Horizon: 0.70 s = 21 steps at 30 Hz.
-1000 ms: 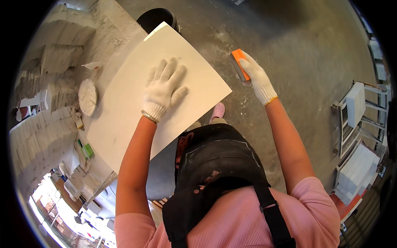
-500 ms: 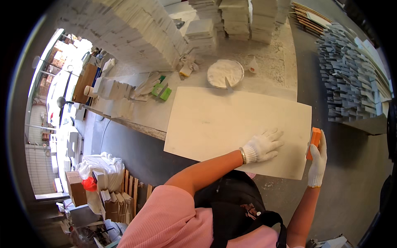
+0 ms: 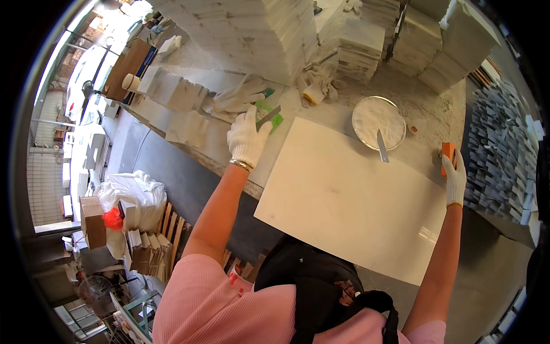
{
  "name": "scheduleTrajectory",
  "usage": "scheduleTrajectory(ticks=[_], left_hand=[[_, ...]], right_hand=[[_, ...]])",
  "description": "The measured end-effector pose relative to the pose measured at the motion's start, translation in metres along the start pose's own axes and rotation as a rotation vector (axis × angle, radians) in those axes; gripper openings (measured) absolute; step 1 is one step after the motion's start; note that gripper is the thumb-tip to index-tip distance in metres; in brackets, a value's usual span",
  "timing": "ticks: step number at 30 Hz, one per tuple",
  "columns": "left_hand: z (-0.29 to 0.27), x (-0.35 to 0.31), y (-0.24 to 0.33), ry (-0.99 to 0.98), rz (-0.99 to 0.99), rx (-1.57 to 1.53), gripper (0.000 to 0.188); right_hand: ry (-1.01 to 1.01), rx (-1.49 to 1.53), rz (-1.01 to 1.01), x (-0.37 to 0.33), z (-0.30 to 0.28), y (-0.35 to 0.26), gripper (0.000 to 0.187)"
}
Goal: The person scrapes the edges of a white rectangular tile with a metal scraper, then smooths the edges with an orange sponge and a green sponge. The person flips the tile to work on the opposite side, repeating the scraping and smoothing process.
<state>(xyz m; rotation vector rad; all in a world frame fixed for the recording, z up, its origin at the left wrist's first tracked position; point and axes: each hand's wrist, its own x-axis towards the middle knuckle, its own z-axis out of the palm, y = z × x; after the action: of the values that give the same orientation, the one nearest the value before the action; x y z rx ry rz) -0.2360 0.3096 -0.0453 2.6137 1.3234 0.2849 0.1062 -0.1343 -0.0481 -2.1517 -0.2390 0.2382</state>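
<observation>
My left hand (image 3: 247,140), in a white knit glove, reaches over the table's left part. Its thumb and fingers are apart around the near end of a flat metal blade (image 3: 270,116), which lies across a green pad (image 3: 276,121). My right hand (image 3: 456,180), also gloved, grips an orange block (image 3: 448,159) by the table's right edge, just beyond the slab's far right corner. A large pale slab (image 3: 349,200) lies between my arms, overhanging the near table edge. Beyond it stands a round bowl (image 3: 378,117) of white powder or paste, with another metal blade (image 3: 382,148) sticking out toward the slab.
Tall stacks of pale tiles (image 3: 246,40) rise at the back, with smaller stacks (image 3: 361,49) beside them. Spare gloves (image 3: 319,83) lie on the table (image 3: 427,140). Many grey strips (image 3: 498,149) are piled right. Cartons and a white plastic bag (image 3: 134,195) stand lower left.
My left hand has left the slab's surface and moved left to the blade on the green pad. My right hand, still holding the orange block, has shifted toward the slab's far corner. The view has turned.
</observation>
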Motion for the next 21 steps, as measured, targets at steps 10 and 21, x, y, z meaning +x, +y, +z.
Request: scheduleTrajectory(ticks=[10, 21], left_hand=[[0.011, 0.015, -0.023, -0.189, -0.083, -0.290, 0.054], [-0.037, -0.047, 0.094, -0.461, -0.081, -1.155, 0.054]], right_hand=[[0.053, -0.280, -0.011, 0.004, 0.020, -0.014, 0.075], [-0.184, 0.236, 0.152, -0.149, 0.064, -0.114, 0.038]])
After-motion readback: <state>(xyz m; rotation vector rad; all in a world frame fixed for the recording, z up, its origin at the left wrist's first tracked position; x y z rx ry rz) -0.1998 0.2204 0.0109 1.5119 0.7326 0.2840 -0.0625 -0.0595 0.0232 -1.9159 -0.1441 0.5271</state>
